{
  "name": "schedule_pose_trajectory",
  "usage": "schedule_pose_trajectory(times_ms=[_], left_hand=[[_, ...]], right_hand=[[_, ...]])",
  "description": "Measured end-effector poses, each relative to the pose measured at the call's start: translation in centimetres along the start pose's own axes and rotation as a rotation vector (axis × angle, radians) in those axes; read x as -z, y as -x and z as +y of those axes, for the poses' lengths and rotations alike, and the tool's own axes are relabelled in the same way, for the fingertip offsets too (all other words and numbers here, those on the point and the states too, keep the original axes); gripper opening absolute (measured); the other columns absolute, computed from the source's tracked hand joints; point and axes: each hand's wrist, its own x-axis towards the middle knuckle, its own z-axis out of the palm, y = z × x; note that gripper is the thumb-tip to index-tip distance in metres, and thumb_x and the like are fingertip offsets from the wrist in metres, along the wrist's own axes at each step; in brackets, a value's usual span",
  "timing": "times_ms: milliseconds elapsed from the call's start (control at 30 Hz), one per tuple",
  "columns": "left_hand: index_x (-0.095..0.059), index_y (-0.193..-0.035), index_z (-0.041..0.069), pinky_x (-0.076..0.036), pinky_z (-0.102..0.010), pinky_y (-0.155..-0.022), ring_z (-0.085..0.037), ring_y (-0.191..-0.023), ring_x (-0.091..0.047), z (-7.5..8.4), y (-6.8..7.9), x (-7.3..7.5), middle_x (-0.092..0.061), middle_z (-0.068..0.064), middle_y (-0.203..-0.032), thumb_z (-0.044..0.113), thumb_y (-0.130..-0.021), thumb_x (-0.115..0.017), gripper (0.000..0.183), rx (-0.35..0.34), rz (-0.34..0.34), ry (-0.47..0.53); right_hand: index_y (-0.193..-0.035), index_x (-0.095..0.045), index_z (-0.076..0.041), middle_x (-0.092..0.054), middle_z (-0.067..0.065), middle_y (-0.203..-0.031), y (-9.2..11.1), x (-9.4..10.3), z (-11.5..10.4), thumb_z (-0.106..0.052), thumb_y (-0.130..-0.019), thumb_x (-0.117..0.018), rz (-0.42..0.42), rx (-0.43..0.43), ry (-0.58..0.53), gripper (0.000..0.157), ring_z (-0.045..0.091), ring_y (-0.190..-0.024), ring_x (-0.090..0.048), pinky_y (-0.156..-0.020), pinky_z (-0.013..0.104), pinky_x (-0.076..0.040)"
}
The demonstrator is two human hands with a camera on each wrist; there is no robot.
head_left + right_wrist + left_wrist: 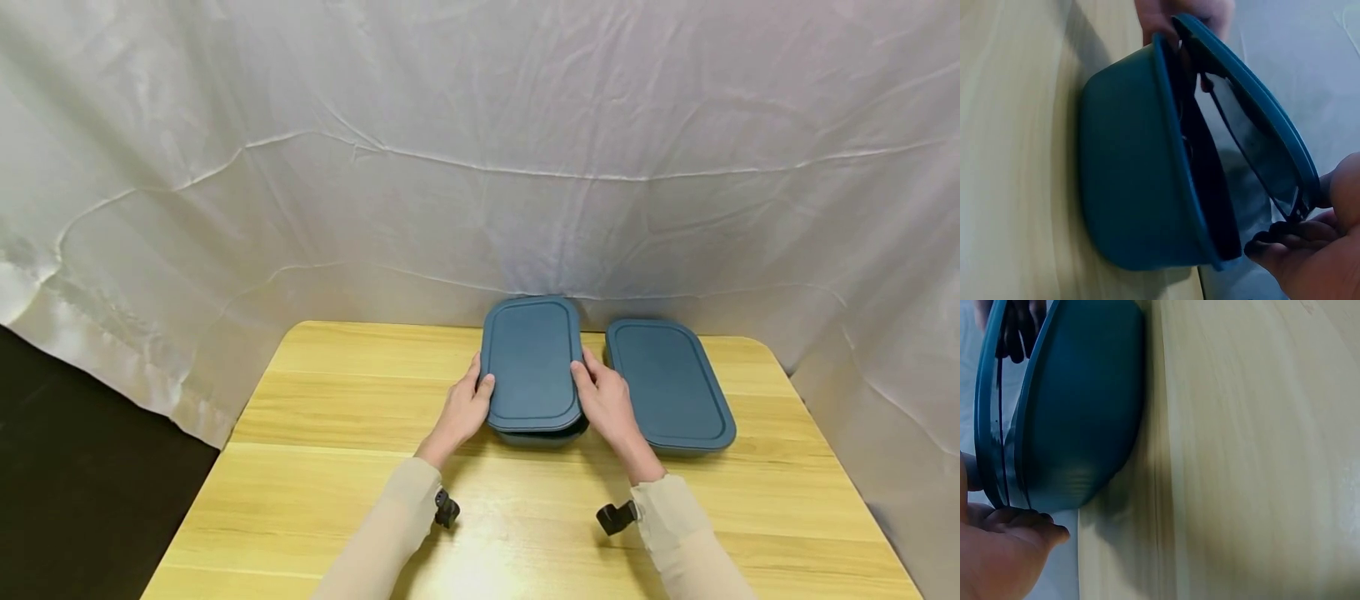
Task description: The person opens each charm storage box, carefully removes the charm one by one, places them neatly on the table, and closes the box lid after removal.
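A dark blue lid (pixel 531 358) is held over a matching rectangular container (pixel 540 439) that stands on the table. My left hand (pixel 461 408) grips the lid's left edge, thumb on top and fingers beneath; in the left wrist view those fingers also lie beside the container's rim. On the opposite side, my right hand (pixel 609 404) pinches the lid's right edge. Seen from the right wrist, the lid (pixel 1272 112) tilts, with a wide gap above the container (pixel 1129 162) near the right hand and a narrow one near the left. The container's inside is too dark to make out.
A second blue container with its lid on (pixel 671 383) stands just right of my right hand. Light curtain cloth (pixel 480 217) hangs close behind the wooden table (pixel 322 467). Dark floor (pixel 82 475) shows beyond the table's left edge.
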Motion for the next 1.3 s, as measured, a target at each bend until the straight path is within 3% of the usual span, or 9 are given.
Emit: schedule_pose_trajectory(times_ms=[133, 200, 267, 400, 667, 1067, 1133, 1200, 1300], left_hand=[[-0.021, -0.170, 0.012, -0.030, -0.051, -0.132, -0.036, -0.158, -0.033, -0.3, 0.0, 0.2, -0.034, -0.016, -0.170, 0.030, -0.115, -0.042, 0.061, 0.016, 0.002, 0.027], [-0.021, -0.170, 0.012, -0.029, -0.052, -0.132, -0.036, -0.158, -0.032, -0.6, 0.0, 0.2, -0.033, -0.016, -0.171, 0.029, -0.115, -0.041, 0.061, 0.020, 0.002, 0.041], [-0.021, -0.170, 0.013, -0.029, -0.052, -0.132, -0.036, -0.159, -0.031, -0.8, 0.0, 0.3, -0.032, -0.015, -0.171, 0.030, -0.115, -0.042, 0.061, 0.028, 0.003, 0.045], [-0.022, -0.169, 0.012, -0.029, -0.052, -0.132, -0.036, -0.159, -0.031, -1.3, 0.0, 0.3, -0.033, -0.016, -0.171, 0.029, -0.115, -0.042, 0.060, 0.031, 0.007, 0.060], [-0.023, -0.169, 0.010, -0.029, -0.055, -0.131, -0.038, -0.159, -0.030, -1.6, 0.2, 0.3, -0.032, -0.017, -0.171, 0.029, -0.115, -0.041, 0.060, 0.048, -0.006, 0.077], [-0.022, -0.169, 0.007, -0.030, -0.056, -0.131, -0.039, -0.158, -0.032, -2.2, 0.4, 0.3, -0.034, -0.019, -0.170, 0.029, -0.115, -0.040, 0.061, 0.055, -0.038, 0.083], [-0.022, -0.169, 0.006, -0.033, -0.056, -0.129, -0.040, -0.156, -0.035, -2.1, 0.3, 0.5, -0.036, -0.022, -0.168, 0.028, -0.114, -0.042, 0.062, 0.049, -0.041, 0.068], [-0.021, -0.169, 0.006, -0.036, -0.055, -0.127, -0.040, -0.154, -0.040, -1.9, 0.1, 0.8, -0.039, -0.025, -0.166, 0.028, -0.114, -0.044, 0.064, 0.044, -0.036, 0.042], [-0.023, -0.169, 0.007, -0.039, -0.055, -0.125, -0.041, -0.149, -0.046, -1.2, -0.5, 1.5, -0.041, -0.026, -0.164, 0.029, -0.113, -0.046, 0.064, 0.037, -0.015, 0.003]], right_hand=[[-0.163, -0.037, -0.007, -0.054, 0.024, -0.155, 0.0, 0.0, -0.7, -0.035, -0.114, -0.046, -0.001, 0.004, -0.010, 0.057, 0.040, -0.128, -0.063, -0.105, 0.051, -0.054], [-0.162, -0.040, -0.006, -0.069, 0.029, -0.128, 0.0, 0.0, -1.0, -0.035, -0.114, -0.047, 0.001, 0.010, -0.008, 0.057, 0.038, -0.098, -0.067, -0.085, 0.042, -0.055], [-0.161, -0.041, -0.005, -0.068, 0.025, -0.092, 0.0, 0.0, -1.4, -0.034, -0.114, -0.048, 0.001, 0.016, -0.010, 0.056, 0.032, -0.072, -0.055, -0.071, 0.036, -0.045], [-0.160, -0.044, -0.007, -0.048, 0.002, -0.064, 0.0, -0.1, -2.0, -0.033, -0.113, -0.050, 0.004, 0.019, -0.037, 0.055, 0.021, -0.064, -0.042, -0.070, 0.032, -0.040], [-0.161, -0.045, -0.009, -0.033, -0.007, -0.054, 0.3, -0.5, -3.0, -0.035, -0.112, -0.053, -0.003, -0.013, -0.171, 0.056, 0.008, -0.045, -0.021, -0.053, 0.028, -0.029], [-0.159, -0.047, -0.011, -0.038, -0.002, -0.047, 0.5, -1.5, -3.9, -0.030, -0.110, -0.057, 0.008, -0.034, -0.322, 0.054, 0.010, -0.038, -0.023, -0.041, 0.023, -0.022], [-0.160, -0.046, -0.011, -0.058, 0.011, -0.060, 0.6, -1.7, -4.0, -0.030, -0.110, -0.057, -0.004, -0.037, -0.336, 0.054, 0.010, -0.037, -0.024, -0.040, 0.023, -0.024], [-0.161, -0.045, -0.011, -0.076, 0.022, -0.101, 0.6, -1.9, -4.1, -0.030, -0.110, -0.057, -0.011, -0.043, -0.344, 0.055, 0.010, -0.037, -0.027, -0.040, 0.024, -0.027], [-0.160, -0.045, -0.010, -0.074, 0.027, -0.106, 0.7, -2.2, -4.4, -0.030, -0.110, -0.057, -0.008, -0.050, -0.352, 0.055, 0.010, -0.037, -0.027, -0.041, 0.023, -0.029]])
